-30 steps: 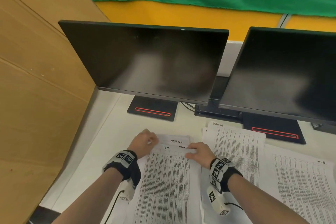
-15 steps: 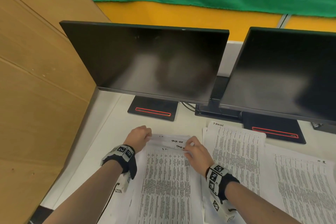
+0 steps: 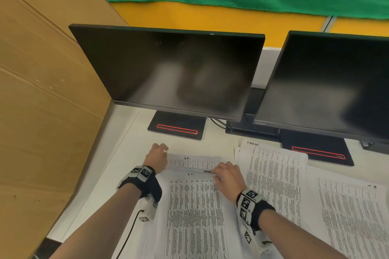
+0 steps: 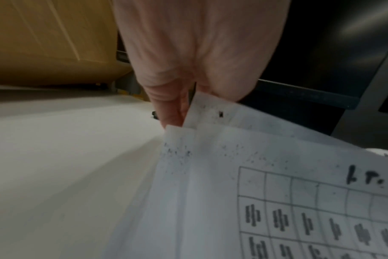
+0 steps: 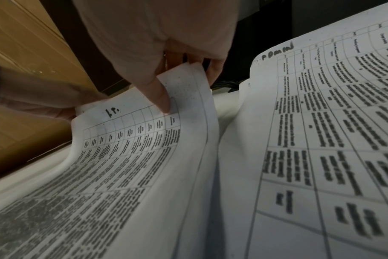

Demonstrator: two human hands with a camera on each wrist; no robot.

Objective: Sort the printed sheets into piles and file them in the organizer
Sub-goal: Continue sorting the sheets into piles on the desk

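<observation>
Hands: left hand [image 3: 156,156] and right hand [image 3: 228,176] pinch sheet stack [image 3: 193,206] top corners.

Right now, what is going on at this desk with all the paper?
A person is sorting printed sheets on a white desk in front of two dark monitors. The left hand and right hand each pinch a top corner of the leftmost pile, lifting its upper sheets. Two more piles lie to the right. No organizer is in view.

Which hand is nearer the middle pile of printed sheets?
Right. The right hand pinches the left pile's top corner right beside the middle pile; the left hand holds that pile's far corner.
</observation>
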